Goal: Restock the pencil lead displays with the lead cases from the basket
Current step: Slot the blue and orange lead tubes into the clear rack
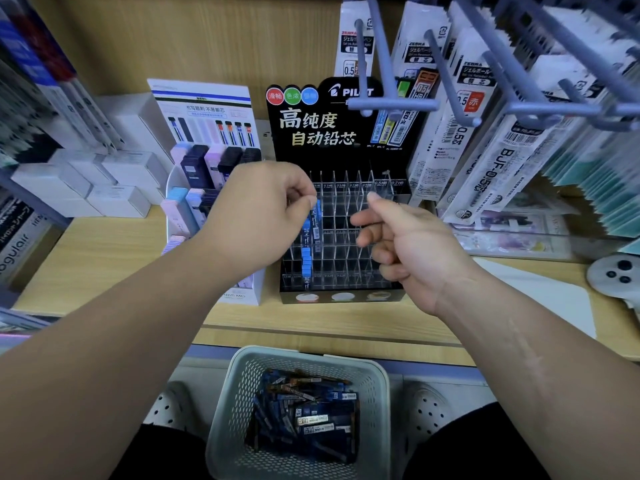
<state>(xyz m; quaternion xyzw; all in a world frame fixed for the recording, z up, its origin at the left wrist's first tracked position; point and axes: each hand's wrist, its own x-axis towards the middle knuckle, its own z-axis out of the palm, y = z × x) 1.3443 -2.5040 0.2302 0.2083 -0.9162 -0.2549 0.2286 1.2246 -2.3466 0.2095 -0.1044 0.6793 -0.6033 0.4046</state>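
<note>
The left hand (263, 209) has its fingers curled and pinches one blue lead case (315, 212) by its upper end, held over the left-most slots of the black display (341, 133). The right hand (398, 244) holds nothing. Its fingers are loosely curled, with thumb and forefinger reaching out, and it sits in front of the display's right half, apart from the left hand.

Below the pinched case, a single column of blue cases (306, 263) fills one slot near the display's left edge; the exact count is too blurred to tell. The other clear slots to its right show no cases.

The display's left side stands just beside one white display (207, 109) of pastel cases. Its right side is close to the hanging refill packs (485, 161). Grey hooks (391, 105) jut out overhead, across the display's upper right corner.

A bare strip of bench (311, 327) lies between the display's front and the bench's front edge. More open bench lies to the left, and a white sheet (540, 289) lies to the right, with one controller (614, 275) at the far right.

Below the bench edge sits one grey basket (239, 379) holding a loose heap of dark blue lead cases (311, 407), between two white shoes (169, 407).
</note>
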